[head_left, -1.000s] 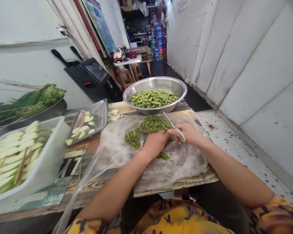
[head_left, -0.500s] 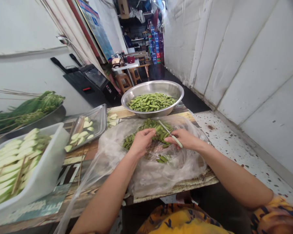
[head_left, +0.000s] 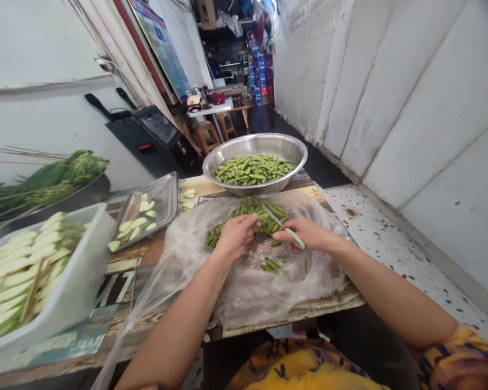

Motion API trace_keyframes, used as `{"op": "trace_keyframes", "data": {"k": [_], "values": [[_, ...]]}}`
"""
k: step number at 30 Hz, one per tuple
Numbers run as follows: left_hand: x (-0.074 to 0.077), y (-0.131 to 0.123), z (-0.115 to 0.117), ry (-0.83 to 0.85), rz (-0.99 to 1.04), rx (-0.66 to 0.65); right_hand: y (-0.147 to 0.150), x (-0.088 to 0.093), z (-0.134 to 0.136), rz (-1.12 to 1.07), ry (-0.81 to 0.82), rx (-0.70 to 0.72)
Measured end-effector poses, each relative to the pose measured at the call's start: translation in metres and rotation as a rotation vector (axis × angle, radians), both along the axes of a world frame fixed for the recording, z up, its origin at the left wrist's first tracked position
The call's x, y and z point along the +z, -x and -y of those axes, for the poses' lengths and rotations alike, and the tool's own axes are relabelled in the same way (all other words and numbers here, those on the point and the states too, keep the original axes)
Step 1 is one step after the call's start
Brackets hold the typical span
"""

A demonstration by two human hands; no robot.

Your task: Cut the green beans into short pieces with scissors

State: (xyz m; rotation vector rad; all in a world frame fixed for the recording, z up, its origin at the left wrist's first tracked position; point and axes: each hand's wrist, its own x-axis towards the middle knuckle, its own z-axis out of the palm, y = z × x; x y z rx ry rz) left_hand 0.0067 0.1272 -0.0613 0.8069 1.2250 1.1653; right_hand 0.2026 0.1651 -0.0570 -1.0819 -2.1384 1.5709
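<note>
My right hand (head_left: 307, 234) is wrapped around scissors (head_left: 295, 237) with a pale green handle. Their blades point up and left over a heap of edamame pods (head_left: 274, 211). Left of the blades, my left hand (head_left: 238, 234) is closed in a pinch on what appears to be an edamame pod, mostly hidden by the fingers. The heap lies on a spread clear plastic bag (head_left: 264, 298), and a few loose pods (head_left: 271, 265) lie closer to me. Behind the bag stands a steel bowl (head_left: 254, 189) of green pods.
On the left, a white tub (head_left: 87, 271) holds skewered pale green slices. Behind it are a metal tray (head_left: 171, 203) with cut pieces and a bowl of leafy greens (head_left: 65, 181). A patterned wooden table (head_left: 146, 276) bears these. A white wall (head_left: 410, 108) runs along the right.
The scissor tips have shifted slightly down and to the left, and the blades look a little more apart. My left hand stays nearly in place.
</note>
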Motion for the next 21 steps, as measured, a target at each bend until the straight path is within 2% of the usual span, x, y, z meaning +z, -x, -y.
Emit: {"op": "trace_keyframes", "data": {"k": [4,16,21], "values": [[0.0001,-0.0006,0.0002,-0.017,-0.011,0.000,0.0029,0.0051,0.0048,-0.020,0.063,0.006],[0.0043,-0.0015,0.0024,-0.028,-0.052,-0.049,0.0068,0.0038,0.0105,-0.069,0.147,0.007],[0.0064,-0.0042,0.0030,0.002,-0.043,-0.011,0.0065,0.0015,0.0106,-0.037,0.078,0.024]]}}
